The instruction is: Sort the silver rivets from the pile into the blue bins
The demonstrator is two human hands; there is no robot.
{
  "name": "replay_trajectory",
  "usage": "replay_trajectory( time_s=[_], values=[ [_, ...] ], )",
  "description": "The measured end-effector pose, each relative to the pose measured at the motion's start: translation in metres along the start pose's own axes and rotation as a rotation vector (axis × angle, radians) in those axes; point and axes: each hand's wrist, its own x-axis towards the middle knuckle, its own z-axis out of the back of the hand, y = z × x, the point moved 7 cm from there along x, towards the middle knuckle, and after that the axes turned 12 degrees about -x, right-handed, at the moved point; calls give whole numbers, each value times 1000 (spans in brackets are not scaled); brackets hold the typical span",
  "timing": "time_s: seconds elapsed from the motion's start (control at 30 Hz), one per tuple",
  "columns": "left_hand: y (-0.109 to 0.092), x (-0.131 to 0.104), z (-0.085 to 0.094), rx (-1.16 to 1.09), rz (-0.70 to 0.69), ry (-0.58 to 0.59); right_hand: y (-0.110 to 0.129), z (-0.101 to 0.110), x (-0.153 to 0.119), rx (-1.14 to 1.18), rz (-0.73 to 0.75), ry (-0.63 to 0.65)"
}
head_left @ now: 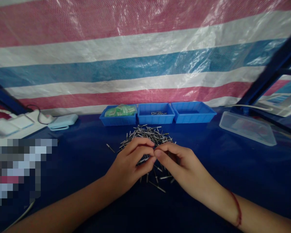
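A loose heap of metal blind rivets [145, 133] lies on the dark blue table, their thin pins pointing every way. My left hand [133, 158] is curled over the near side of the heap, with its fingertips drawn toward the thumb. Fingertip to fingertip with it, my right hand [181, 160] pinches thumb against forefinger. Whatever is held where the fingertips meet is too small or hidden to make out. Beneath the hands, several rivets are scattered toward me, one rivet [157, 186] nearest. Another rivet [110, 148] lies apart on the left.
Behind the heap stand three blue bins: the left bin [118, 121] holds green-and-clear packets, the middle bin [156, 119] some rivets, and the right bin [194, 118]. A clear plastic lid [247, 128] lies right. A light blue case [63, 122] and white power strip [21, 124] lie left.
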Motion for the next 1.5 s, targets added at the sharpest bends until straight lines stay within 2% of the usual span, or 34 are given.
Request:
replay_trajectory(
  time_s=[0.13, 0.23, 0.37, 0.43, 0.5, 0.6, 0.7, 0.87, 1.27, 1.5],
  values=[
    [1, 0, 0, 6, -15, -5, 3, 1, 0, 18, 2, 8],
    [-5, -2, 4, 33, -79, -40, 6, 0, -1, 68, -7, 47],
    [-12, -7, 5, 67, -163, -47, 5, -6, -3, 208, -75, 139],
    [-12, -8, 4, 73, -152, -35, 4, -8, -3, 276, -96, 153],
    [-9, -7, 5, 51, -95, -58, 3, -6, -3, 299, -90, 121],
    [1, -5, 8, -14, 82, -96, 7, 1, -2, 254, -12, 28],
    [7, -6, 4, -68, 198, -35, 11, 5, -3, 182, 65, -17],
    [10, -6, -2, -173, 206, 21, 13, 6, -7, 75, 149, -40],
    [10, -5, 0, -253, 190, -59, 7, 11, -9, 51, 104, -189],
    [11, -5, 2, -239, 182, -93, 13, 14, -10, 9, 160, -179]
  ],
)
